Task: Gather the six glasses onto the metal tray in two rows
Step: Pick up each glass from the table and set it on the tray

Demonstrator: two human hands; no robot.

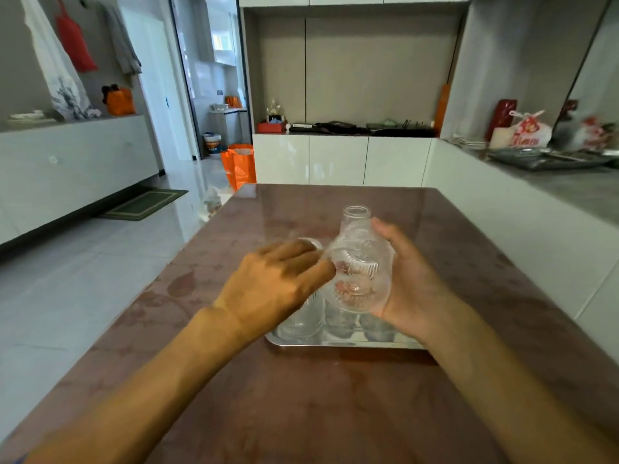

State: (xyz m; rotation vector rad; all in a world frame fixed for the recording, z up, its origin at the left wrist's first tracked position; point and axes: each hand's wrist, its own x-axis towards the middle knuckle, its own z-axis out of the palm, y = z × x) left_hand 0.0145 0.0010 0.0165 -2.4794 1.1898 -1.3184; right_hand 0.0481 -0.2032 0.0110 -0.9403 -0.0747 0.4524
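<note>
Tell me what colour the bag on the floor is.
Orange bag, clearest in the head view.

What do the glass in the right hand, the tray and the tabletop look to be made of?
Glass in the right hand: clear ribbed glass, see-through. Tray: polished metal, its rim mirror-bright. Tabletop: glossy reddish-brown, faintly patterned, reflective; could be stone or laminate.

The premises were identified as a private home, in its dining area. A glossy brown table [335, 396] was flanked by white cabinets [338, 159] with a cluttered niche above. Aprons [73, 41] were hung on the wall, a doormat [144, 204] was laid on tiled floor, and shopping bags [238, 165] were noted.
</note>
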